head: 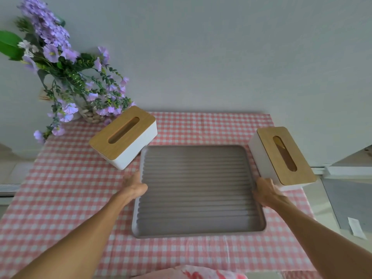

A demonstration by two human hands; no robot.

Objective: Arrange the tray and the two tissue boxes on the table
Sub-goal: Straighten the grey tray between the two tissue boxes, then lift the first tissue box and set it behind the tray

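A grey ribbed tray [198, 190] lies in the middle of the table [66, 190], which is covered by a pink checked cloth. The left hand [134, 185] grips the tray's left rim and the right hand [265, 191] grips its right rim. 2 white tissue boxes with wooden lids flank it: the left tissue box [123, 136] sits angled at the tray's far-left corner, and the right tissue box [282, 158] stands at the table's right edge. Purple flowers [60, 63] fill the table's far-left corner.

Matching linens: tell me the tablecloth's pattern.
Pink and white gingham check on the tablecloth, clearest in the head view.
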